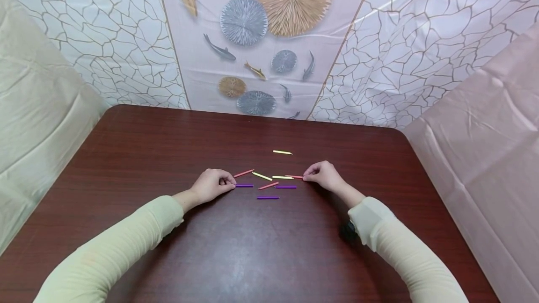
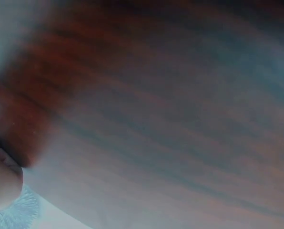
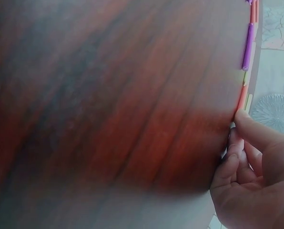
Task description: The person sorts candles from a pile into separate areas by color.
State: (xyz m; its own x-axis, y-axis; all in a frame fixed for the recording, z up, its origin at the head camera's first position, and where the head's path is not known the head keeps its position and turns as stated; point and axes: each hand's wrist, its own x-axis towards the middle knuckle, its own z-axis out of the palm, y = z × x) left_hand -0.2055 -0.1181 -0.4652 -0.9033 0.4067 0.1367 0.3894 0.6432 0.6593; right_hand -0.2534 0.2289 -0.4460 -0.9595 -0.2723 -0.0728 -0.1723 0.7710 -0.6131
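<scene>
In the head view my left hand (image 1: 212, 185) pinches the left end of a slim purple stick (image 1: 245, 185) lying low over the table. My right hand (image 1: 324, 175) holds the right end of a red stick (image 1: 296, 176) between thumb and finger; the right wrist view shows this grip too. Between the hands lie a yellow stick (image 1: 262, 176), another yellow stick (image 1: 280, 177) by the held red one, a slanted red stick (image 1: 268, 185) and a purple stick (image 1: 286, 187). By the left fingers slants one more red stick (image 1: 244, 173). Only part of the left hand (image 2: 4, 183) shows in the left wrist view.
Farther back on the dark wooden table (image 1: 189, 139) lies a lone yellow stick (image 1: 282, 152). Nearer the front is a purple stick (image 1: 267, 198). A patterned curtain (image 1: 261, 74) hangs behind the table, with plain cloth at both sides.
</scene>
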